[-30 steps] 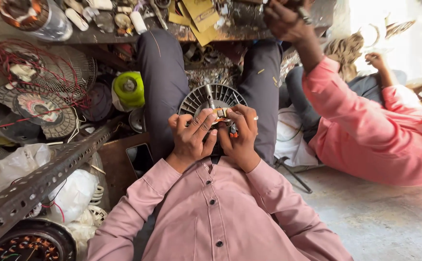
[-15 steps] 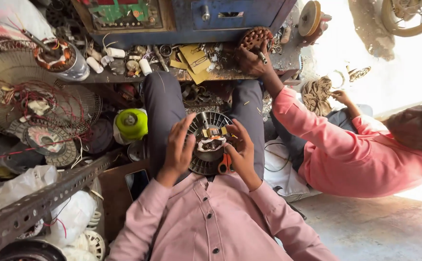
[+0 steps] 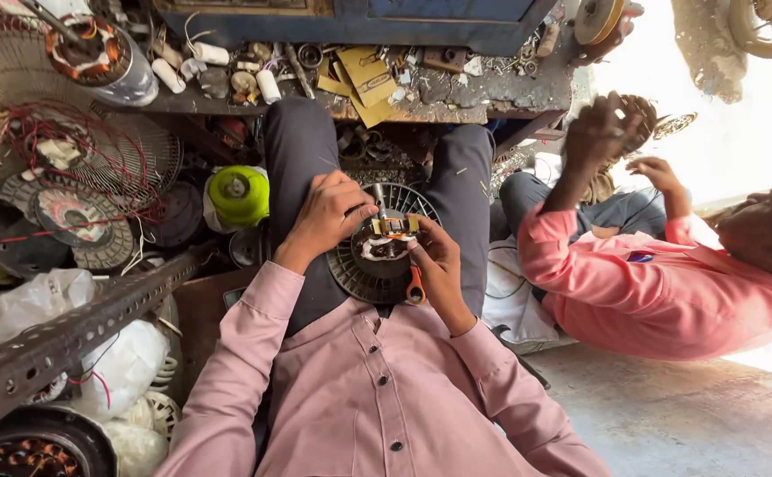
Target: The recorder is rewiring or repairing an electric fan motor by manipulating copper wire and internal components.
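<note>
I see the motor resting on my lap, between both hands. My left hand curls closed on its rim; my right hand grips orange-handled pliers against it.

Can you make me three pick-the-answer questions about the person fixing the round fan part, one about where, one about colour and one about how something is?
1. Where does the round fan motor rest?
A. on the person's lap
B. on the cluttered bench
C. on the floor

2. What colour is the handle of the tool by the right hand?
A. blue
B. orange
C. white

3. How is the left hand?
A. hanging free
B. holding a bag
C. resting on the motor's top edge

Answers:
1 A, it sits between the dark trouser legs.
2 B, an orange handle shows under the right fingers.
3 C, its fingers lie on the motor beside the shaft.
</note>
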